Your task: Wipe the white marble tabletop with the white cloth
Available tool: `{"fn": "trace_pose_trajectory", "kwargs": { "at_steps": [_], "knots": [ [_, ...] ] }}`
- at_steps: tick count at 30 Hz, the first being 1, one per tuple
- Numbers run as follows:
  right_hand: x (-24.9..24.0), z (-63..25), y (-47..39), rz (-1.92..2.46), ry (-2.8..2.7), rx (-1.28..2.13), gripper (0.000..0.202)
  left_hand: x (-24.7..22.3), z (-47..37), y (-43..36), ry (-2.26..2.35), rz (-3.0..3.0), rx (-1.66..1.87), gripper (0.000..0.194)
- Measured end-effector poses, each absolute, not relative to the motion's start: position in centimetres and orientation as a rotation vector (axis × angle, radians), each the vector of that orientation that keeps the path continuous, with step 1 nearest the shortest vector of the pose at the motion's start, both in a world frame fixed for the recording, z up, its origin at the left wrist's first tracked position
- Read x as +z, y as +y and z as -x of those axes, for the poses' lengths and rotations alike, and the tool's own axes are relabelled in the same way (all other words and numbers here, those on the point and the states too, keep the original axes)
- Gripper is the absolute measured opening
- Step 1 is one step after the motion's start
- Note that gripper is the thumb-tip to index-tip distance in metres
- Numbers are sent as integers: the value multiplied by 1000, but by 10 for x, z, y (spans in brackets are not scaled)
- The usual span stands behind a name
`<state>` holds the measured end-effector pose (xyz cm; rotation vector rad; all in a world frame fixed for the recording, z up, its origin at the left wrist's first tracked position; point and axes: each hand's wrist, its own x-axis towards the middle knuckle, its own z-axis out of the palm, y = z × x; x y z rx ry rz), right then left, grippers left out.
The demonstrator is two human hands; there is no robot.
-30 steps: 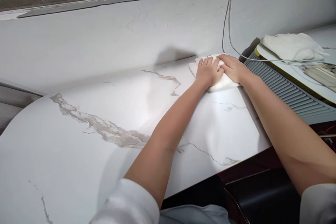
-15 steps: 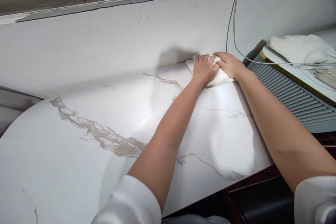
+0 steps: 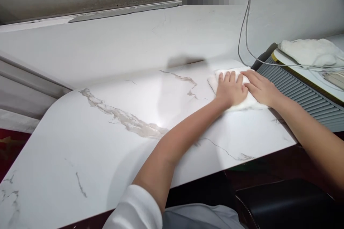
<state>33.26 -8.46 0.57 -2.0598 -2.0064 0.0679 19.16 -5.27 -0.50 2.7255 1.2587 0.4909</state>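
A folded white cloth (image 3: 251,104) lies flat on the white, marble-patterned tabletop (image 3: 107,157), close to its right end. My left hand (image 3: 231,87) presses down on the cloth with fingers stretched out and slightly apart. Beside it, my right hand (image 3: 260,86) also lies flat on the cloth's right part, its fingers reaching toward the left hand and nearly touching it. Both palms hide the middle of the cloth, while its left corner and front edge show.
A white wall (image 3: 113,50) runs behind the table. To the right stands a grey ribbed unit (image 3: 303,93) with another white cloth (image 3: 311,52) on top. Grey cables (image 3: 246,18) hang by the wall. A dark chair (image 3: 285,200) stands at the front right.
Both hands and the cloth have moved from the back edge toward the front of the tabletop. More of the cloth shows. The head view has shifted left.
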Motion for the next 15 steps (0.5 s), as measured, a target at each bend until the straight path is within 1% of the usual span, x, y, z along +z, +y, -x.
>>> {"fn": "trace_pose_trajectory", "kwargs": {
  "at_steps": [5,9,13,15],
  "knots": [
    [4,-337,-172,2229,-1911,56,60,2,-189,-120,1035,-2808,397,55],
    [-4,-346,-231,2297,-1803,70,60,7,-188,-166,906,-2828,385,56],
    [-16,-353,-264,2239,-1789,41,59,7,-186,-191,840,-2847,397,57],
    [-20,-354,-271,2231,-1881,-50,64,7,-183,-196,827,-2862,412,57]
  ]
}}
